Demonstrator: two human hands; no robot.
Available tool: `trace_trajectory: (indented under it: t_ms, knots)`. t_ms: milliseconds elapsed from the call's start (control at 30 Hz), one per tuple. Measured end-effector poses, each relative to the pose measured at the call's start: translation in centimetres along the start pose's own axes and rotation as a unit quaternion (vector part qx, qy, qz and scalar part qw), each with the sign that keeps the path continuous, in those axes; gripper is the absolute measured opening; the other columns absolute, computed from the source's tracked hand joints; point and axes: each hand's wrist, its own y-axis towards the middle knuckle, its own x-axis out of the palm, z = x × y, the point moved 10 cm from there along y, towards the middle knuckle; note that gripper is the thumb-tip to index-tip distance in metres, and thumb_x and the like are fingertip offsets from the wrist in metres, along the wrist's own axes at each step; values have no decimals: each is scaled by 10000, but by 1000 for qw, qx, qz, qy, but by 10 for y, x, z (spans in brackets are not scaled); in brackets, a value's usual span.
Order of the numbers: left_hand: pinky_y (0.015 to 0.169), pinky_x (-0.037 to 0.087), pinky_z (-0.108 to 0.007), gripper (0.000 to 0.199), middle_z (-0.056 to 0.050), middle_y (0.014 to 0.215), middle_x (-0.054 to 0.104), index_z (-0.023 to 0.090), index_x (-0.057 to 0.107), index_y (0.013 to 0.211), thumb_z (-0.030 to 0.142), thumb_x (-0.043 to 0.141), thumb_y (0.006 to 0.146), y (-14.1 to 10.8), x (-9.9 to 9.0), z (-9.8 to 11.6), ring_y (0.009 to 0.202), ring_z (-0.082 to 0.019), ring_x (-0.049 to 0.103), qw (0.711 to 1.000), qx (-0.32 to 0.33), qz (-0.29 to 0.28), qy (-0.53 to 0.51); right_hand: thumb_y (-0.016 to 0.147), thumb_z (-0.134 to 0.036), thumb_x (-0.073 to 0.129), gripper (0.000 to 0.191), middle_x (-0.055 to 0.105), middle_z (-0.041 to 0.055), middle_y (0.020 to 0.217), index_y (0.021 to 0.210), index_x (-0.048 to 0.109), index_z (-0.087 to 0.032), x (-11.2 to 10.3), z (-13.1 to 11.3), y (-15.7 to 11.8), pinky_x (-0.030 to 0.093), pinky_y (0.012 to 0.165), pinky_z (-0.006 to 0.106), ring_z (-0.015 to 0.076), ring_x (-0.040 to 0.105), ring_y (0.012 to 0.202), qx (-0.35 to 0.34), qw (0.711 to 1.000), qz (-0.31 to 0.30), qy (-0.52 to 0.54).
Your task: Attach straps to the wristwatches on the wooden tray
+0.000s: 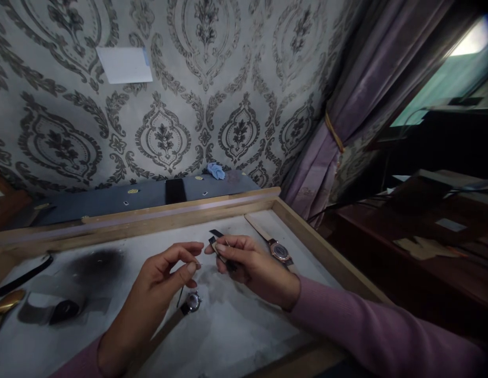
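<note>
Behind the wood-rimmed tabletop [224,336] rises a grey wall [204,123] with dark medallions. Right of the tabletop hang a mauve curtain [352,100], gold-tied, a bright window [436,79] beyond it, and a reddish-brown desk [370,231] in dim light.

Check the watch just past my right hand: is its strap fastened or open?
Open: one half of the strap stretches straight from the watch to a free end; the other is partly hidden by your right hand.
</note>
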Motion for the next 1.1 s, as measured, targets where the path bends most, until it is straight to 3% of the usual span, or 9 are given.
trace_trajectory:
  t_ms: [133, 400, 833, 1100]
  knots:
    - [741, 498, -251, 160, -77, 1256, 601, 181, 636, 699, 267, 619, 833, 0, 4, -4, 1183, -257, 507, 998, -17, -25, -47, 731, -369, 711, 271, 517, -46, 505, 805, 685, -110, 6, 5, 0, 27, 381, 207, 12, 199, 372, 30, 998, -31, 40]
    - [771, 474, -269, 164, -61, 1341, 549, 178, 610, 691, 281, 632, 816, -2, 14, -1, 1143, -254, 544, 992, -40, -63, -97, 742, -336, 698, 233, 475, -53, 477, 782, 690, -107, 13, 9, -3, 26, 375, 200, 19, 202, 379, 53, 995, -58, 54]
    - [747, 461, -272, 171, -72, 1214, 608, 179, 611, 653, 285, 650, 781, -2, 16, 2, 1066, -240, 548, 989, -44, -69, -121, 739, -304, 699, 211, 439, -81, 442, 761, 679, -95, 18, 11, -3, 35, 362, 190, 0, 146, 343, 63, 993, -78, 69]
    - [737, 457, -241, 159, -61, 1155, 626, 176, 616, 658, 244, 634, 800, -3, 16, 2, 1005, -200, 557, 988, -43, -73, -133, 758, -274, 671, 186, 637, 2, 525, 770, 673, -88, 18, 11, -1, 53, 350, 187, -3, 182, 322, 53, 993, -81, 68]
